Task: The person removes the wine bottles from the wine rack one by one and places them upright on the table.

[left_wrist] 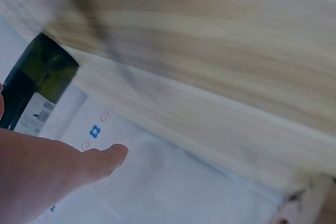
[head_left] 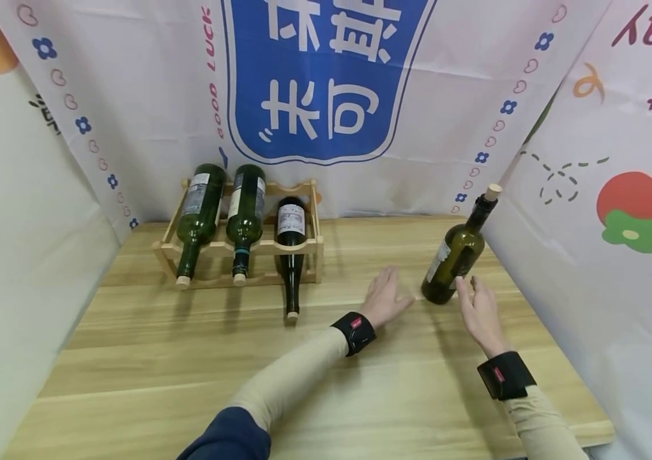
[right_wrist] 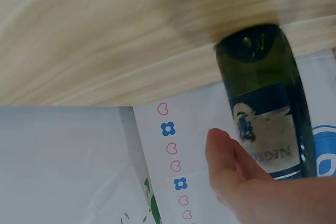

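An upright green wine bottle [head_left: 456, 255] with a cork in its neck stands on the right of the wooden table. My right hand [head_left: 481, 317] is beside its lower part, fingers fairly straight; the right wrist view shows the fingers overlapping the bottle's label [right_wrist: 269, 137]. To the left of the bottle, my left hand [head_left: 384, 301] reaches over the table with fingers extended and nothing in them. In the left wrist view that hand's thumb [left_wrist: 107, 160] points away from the bottle's base [left_wrist: 52, 64].
A wooden wine rack [head_left: 318, 259] at the back left carries a left bottle [head_left: 199, 207], a middle bottle [head_left: 245, 214] and a lower dark bottle [head_left: 291, 239], corks facing forward. Printed cloth walls [head_left: 463, 76] border the table [head_left: 188, 383].
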A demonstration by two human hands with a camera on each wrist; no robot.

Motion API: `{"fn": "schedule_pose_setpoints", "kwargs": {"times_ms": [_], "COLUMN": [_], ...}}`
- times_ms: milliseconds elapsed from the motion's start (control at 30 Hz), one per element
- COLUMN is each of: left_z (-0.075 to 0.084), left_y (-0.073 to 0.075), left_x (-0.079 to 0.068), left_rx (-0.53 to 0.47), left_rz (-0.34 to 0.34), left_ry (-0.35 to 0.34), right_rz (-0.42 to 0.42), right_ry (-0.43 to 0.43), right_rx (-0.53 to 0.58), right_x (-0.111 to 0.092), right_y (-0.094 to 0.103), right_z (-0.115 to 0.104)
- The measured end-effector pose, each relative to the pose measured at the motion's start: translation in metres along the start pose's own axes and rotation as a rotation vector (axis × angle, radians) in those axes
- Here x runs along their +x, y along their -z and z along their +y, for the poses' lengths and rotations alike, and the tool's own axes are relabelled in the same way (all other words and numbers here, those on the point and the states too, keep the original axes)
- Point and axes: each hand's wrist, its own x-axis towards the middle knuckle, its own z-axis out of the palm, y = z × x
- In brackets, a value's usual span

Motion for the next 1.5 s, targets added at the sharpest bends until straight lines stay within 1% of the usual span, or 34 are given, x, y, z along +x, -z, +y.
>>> {"fn": "schedule_pose_setpoints", "kwargs": {"times_ms": [67,167,267,400,500,700,900,1100,1333,1500], "left_z": [-0.004,-0.007,-0.008,-0.010,-0.012,-0.022,-0.031,-0.040,-0.046,-0.054], "left_y": [0.002,0.008,0.017,0.030,0.038,0.049,0.063,0.075,0.091,0.103], "left_x": [-0.007,-0.017,-0.025,-0.032,-0.038,-0.055,-0.070,-0.082,-0.095,-0.099], "left_rx": [0.047,0.083,0.076,0.060,0.081,0.135,0.150,0.179,0.197,0.205], "left_rz": [0.007,0.000,-0.021,-0.023,-0.009,0.013,0.013,0.053,0.084,0.138], "left_ry": [-0.025,-0.027,-0.010,0.024,0.035,0.031,0.072,0.058,0.089,0.103], "right_rz": [0.025,0.057,0.090,0.106,0.090,0.038,-0.029,-0.040,-0.040,-0.055], "right_ry": [0.000,0.002,0.041,0.106,0.128,0.167,0.178,0.215,0.260,0.275], "right_rx": [-0.040,-0.099,-0.123,-0.118,-0.105,-0.073,-0.057,-0.035,-0.034,-0.033], "right_x": [-0.009,-0.022,-0.030,-0.031,-0.029,-0.026,-0.023,-0.021,-0.018,-0.016], "right_y": [-0.005,-0.014,-0.024,-0.034,-0.040,-0.054,-0.065,-0.074,-0.085,-0.091], "right_z": [0.000,-0.002,-0.007,-0.017,-0.024,-0.040,-0.057,-0.069,-0.085,-0.093]}}
